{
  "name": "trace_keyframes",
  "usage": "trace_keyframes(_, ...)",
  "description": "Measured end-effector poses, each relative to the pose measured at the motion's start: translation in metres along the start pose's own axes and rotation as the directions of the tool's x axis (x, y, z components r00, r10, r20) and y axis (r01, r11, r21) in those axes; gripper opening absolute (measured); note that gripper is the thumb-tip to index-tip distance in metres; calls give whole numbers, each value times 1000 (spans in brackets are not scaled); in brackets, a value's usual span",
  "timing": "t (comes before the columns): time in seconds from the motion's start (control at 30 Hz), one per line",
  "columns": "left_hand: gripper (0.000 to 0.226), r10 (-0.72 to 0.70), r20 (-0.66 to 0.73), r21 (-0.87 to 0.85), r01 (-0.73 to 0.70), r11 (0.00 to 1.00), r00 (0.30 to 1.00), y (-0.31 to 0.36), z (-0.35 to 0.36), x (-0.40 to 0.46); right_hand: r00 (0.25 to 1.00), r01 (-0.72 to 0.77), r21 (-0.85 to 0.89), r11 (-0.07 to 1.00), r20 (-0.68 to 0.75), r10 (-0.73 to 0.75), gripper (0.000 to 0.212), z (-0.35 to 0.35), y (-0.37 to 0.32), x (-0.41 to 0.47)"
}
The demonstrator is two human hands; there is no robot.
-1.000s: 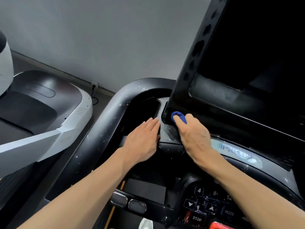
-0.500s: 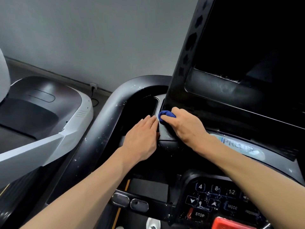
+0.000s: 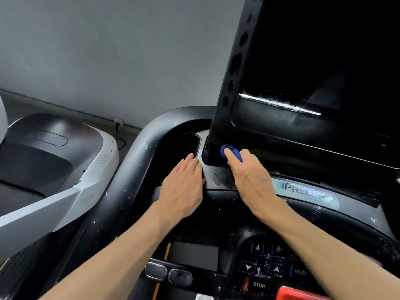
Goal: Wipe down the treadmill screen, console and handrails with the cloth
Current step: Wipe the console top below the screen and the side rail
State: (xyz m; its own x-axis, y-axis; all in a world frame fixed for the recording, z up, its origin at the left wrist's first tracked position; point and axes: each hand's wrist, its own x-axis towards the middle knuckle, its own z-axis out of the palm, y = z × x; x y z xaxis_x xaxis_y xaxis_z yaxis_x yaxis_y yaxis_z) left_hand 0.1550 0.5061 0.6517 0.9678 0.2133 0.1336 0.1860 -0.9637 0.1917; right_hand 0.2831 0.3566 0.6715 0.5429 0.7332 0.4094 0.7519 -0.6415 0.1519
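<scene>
Cloth [image 3: 231, 153], blue and bunched small, sits at the lower left corner of the treadmill screen [image 3: 313, 68], pressed against the glossy black frame just above the console [image 3: 218, 177]; the right hand [image 3: 252, 178] holds it, fingertips curled over the wad and pinching it against the frame, so that only a little blue shows past the fingers; the left hand [image 3: 184, 189] lies just left of that same corner, flat on the console, fingers straight and close together, holding nothing, its fingertips touching the grey trim beside the dark recess; the two hands are near each other but apart, with a smeared grey patch of console between them. Below the screen, a pale badge with partly legible lettering [image 3: 303, 190] runs along the console; lower still, the keypad [image 3: 272, 267] shows 4, 8, arrows, MODE and STOP, flecked with white droplets; the curved black handrail [image 3: 138, 161] sweeps left of the screen, speckled white too; a line of droplets crosses the dark glass; beyond the handrail stands a second machine in white and black [image 3: 65, 156].
</scene>
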Motion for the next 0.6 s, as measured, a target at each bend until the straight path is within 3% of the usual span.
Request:
trace_keyframes(0.17,63,27,-44,48,-25,999,999,2,-1,22,995,18,-62,998,-102,-24,46,6,-15,8)
trace_keyframes(0.37,60,16,-45,54,-14,998,999,13,9,20,995,-64,-41,997,-83,60,48,-8,20,-9)
trace_keyframes(0.5,69,36,-34,100,-33,994,999,12,8,19,992,101,35,994,-74,-98,40,-5,-10,33)
trace_keyframes(0.6,65,49,-45,132,-42,990,998,10,7,17,990,143,88,986,8,-144,40,-6,12,29)
